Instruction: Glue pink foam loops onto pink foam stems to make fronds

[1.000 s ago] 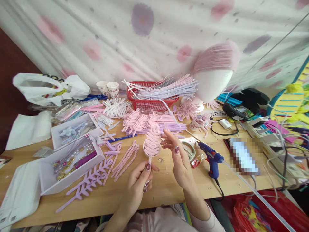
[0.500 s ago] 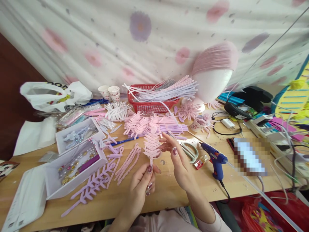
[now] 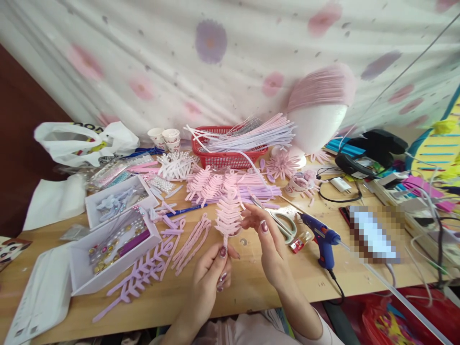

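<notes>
The left hand (image 3: 212,273) pinches the stem of a pink pipe-cleaner leaf (image 3: 228,215) between thumb and fingers, holding it up above the table (image 3: 247,278), near the middle of its front edge; the right hand (image 3: 270,249) is loosely spread beside the leaf, though whether its fingertips touch it I cannot tell; scissors (image 3: 290,229) and a blue glue gun (image 3: 325,242) lie to the right, and a red basket (image 3: 233,160) stands toward the table's back edge

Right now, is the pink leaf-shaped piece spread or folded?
Spread: the pink leaf-shaped piece fans out to both sides above its stem, which the left hand pinches.
</notes>
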A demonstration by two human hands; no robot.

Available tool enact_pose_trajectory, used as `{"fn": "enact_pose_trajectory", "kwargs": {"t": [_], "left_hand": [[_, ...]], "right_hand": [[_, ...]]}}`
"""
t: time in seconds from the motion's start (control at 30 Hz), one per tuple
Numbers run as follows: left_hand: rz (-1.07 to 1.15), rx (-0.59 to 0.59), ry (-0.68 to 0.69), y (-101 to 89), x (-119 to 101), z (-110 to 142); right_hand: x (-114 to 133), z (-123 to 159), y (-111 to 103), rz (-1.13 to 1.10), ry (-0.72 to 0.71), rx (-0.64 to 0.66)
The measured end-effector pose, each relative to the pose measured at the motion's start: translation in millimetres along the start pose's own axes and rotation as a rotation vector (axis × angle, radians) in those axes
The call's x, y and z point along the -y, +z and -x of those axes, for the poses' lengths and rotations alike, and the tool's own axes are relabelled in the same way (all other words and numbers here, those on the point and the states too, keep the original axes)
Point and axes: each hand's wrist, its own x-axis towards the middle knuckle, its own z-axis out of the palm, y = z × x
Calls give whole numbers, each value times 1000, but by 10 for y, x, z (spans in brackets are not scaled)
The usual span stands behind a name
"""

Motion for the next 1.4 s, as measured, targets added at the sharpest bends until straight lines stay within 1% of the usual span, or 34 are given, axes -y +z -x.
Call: {"fn": "enact_pose_trajectory", "kwargs": {"t": [0.13,0.27,0.4,0.53,0.7,0.8,0.93,1.0,1.07,1.17,1.27,1.33,1.4], "left_hand": [[1,12,0,-1,2,8],[-1,2,-2,-5,8,8],[-11,11,3,-18,18,-1],[5,1,0,-20,16,-13],[17,2,-6,-1,-8,-4],[17,6,-7,2,-10,3],[20,-2,3,-8,-4,-6],[25,-3,8,-9,-6,-13],[27,-2,10,-1,-12,-17],[27,9,7,22,-19,-16],[24,23,1,38,-9,-11],[20,14,8,30,5,-11],[21,-10,39,7,16,-14]], "right_hand": [[-13,6,0,-11,-8,26],[-16,11,3,-60,-21,-31],[-33,19,7,-63,-41,-6],[-55,27,14,-116,-51,-97],[-58,33,22,-107,-36,-24],[-63,41,21,-120,-72,-61],[-58,50,13,-99,-100,-47],[-45,49,18,-102,-66,-85],[-28,39,35,-108,1,-100],[-11,10,87,-124,85,-30],[1,-14,125,-106,95,0],[13,-3,83,-37,90,-9],[26,53,-65,92,96,12]]}}
